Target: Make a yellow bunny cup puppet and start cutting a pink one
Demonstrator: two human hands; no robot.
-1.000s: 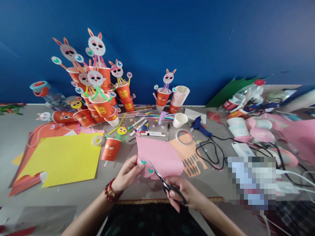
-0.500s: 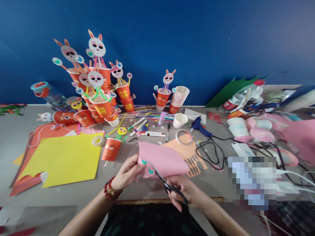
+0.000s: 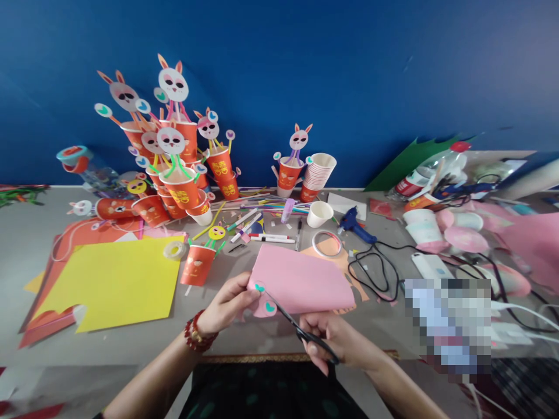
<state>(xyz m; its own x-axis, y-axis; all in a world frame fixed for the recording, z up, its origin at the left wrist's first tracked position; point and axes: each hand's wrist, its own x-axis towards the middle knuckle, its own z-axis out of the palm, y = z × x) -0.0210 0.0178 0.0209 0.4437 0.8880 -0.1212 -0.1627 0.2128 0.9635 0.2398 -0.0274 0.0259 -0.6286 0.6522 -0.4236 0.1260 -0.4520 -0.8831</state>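
My left hand [image 3: 231, 302] pinches the left edge of a pink sheet of paper [image 3: 301, 276], which is held just above the table. Two small teal hearts [image 3: 269, 306] show near that edge, beside my fingertips. A pair of black-handled scissors [image 3: 312, 337] is in my right hand [image 3: 332, 337], with fingers in the loops. Their blades point up and left and meet the paper close to the hearts. An orange sheet [image 3: 354, 270] with cut-out slots lies partly hidden under the pink paper.
Orange cups with paper rabbit heads [image 3: 179, 186] crowd the back left. Yellow paper [image 3: 117, 285] lies at left, near a cup with a yellow face [image 3: 198, 265]. A tape roll [image 3: 326, 244], white cup [image 3: 320, 214] and blue glue gun [image 3: 358, 226] with a looping cord sit to the right.
The pink paper has shifted slightly right and turned, covering more of the orange sheet. Both hands and the scissors have moved a little to the right with it.
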